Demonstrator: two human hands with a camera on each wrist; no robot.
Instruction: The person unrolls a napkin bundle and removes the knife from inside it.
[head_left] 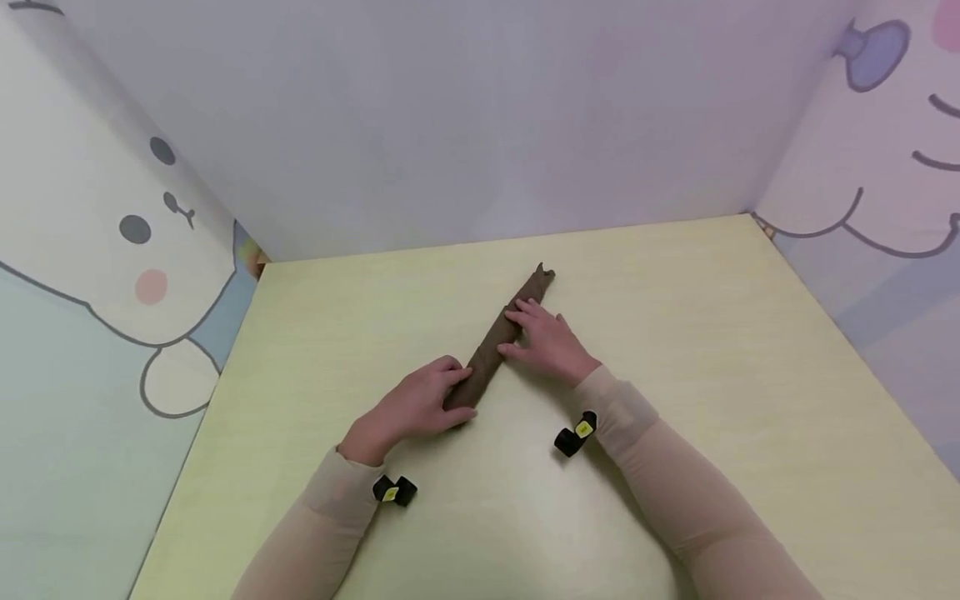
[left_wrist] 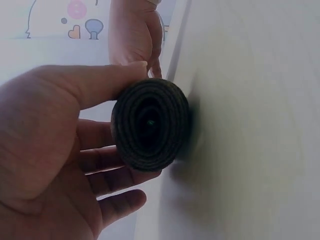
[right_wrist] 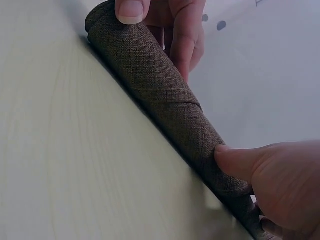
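A dark brown roll of woven cloth (head_left: 492, 343) lies slantwise on the table, its far end pointing up and to the right in the head view. My left hand (head_left: 417, 402) grips the near end, thumb on one side and fingers on the other. In the left wrist view, the roll's open end (left_wrist: 178, 125) shows several wound layers round a dark hollow. Farther along, my right hand (head_left: 551, 343) holds the roll with fingers over its far side and thumb against the near side. Loose corners stick out at the far end. A slanting overlap edge crosses the cloth in the right wrist view.
The pale wood-grain table (head_left: 360, 317) spreads around both hands. A plain pale wall (head_left: 480, 125) stands along its back edge, with cartoon-printed panels (head_left: 90, 250) at the sides. Small black cameras (head_left: 570, 442) sit on both wrists, over beige sleeves.
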